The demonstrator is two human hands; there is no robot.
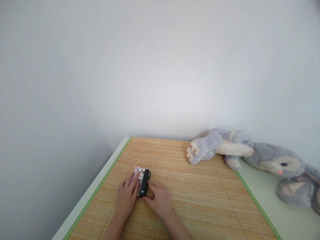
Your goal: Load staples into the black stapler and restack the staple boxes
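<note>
A black oblong object [144,184] lies on the bamboo mat, lengthwise away from me. Its kind is not clear; a small pale mark shows near its close end. Against its left side is a white and pink printed package [137,170], partly hidden under my fingers. My left hand [127,193] rests on that package with fingers stretched out and spread. My right hand [160,199] is closed at the black object's right side and near end, the thumb at the near corner and the index finger higher along the edge.
A bamboo mat [190,200] with green edging covers the pale surface [280,213] beneath. At the far right lies a large grey plush toy [232,147], its feet over the mat. A white wall [160,83] rises behind, with another wall on the left.
</note>
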